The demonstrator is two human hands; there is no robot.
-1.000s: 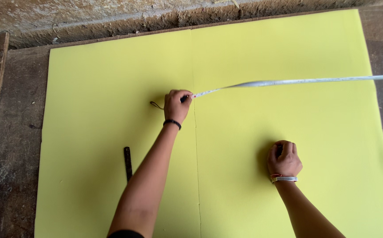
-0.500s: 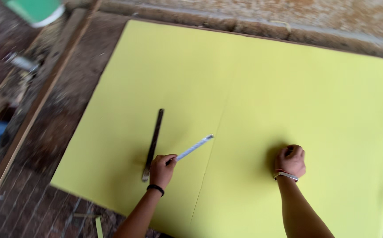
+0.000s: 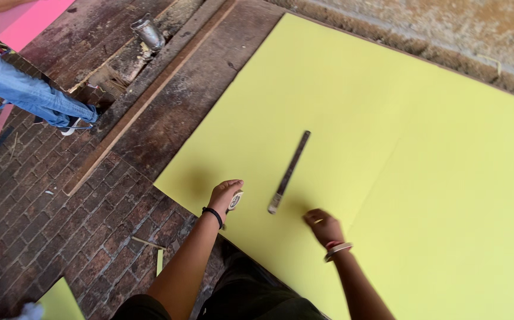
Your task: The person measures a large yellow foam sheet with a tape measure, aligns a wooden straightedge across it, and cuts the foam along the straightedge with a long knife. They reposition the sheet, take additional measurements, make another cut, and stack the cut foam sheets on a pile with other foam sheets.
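A large pale yellow sheet (image 3: 387, 118) lies flat on the floor. My left hand (image 3: 224, 194), with a black band at the wrist, is closed around a small tape measure case (image 3: 235, 201) near the sheet's near-left edge. A dark metal ruler (image 3: 289, 170) lies on the sheet just right of that hand. My right hand (image 3: 323, 226), with a bangle at the wrist, rests on the sheet close to the ruler's near end, fingers curled loosely and a little blurred; it holds nothing that I can see.
Brick floor (image 3: 44, 237) lies to the left, with a long wooden strip (image 3: 144, 106) and a metal can (image 3: 148, 31) beyond. Another person's leg in jeans (image 3: 26, 95) stands at far left beside a pink sheet (image 3: 26, 21). A rough wall (image 3: 446, 29) borders the far side.
The tape blade, stretched out a second ago, has drawn back into the case in my left hand. My view swung left. My right hand moved left to the ruler's near end.
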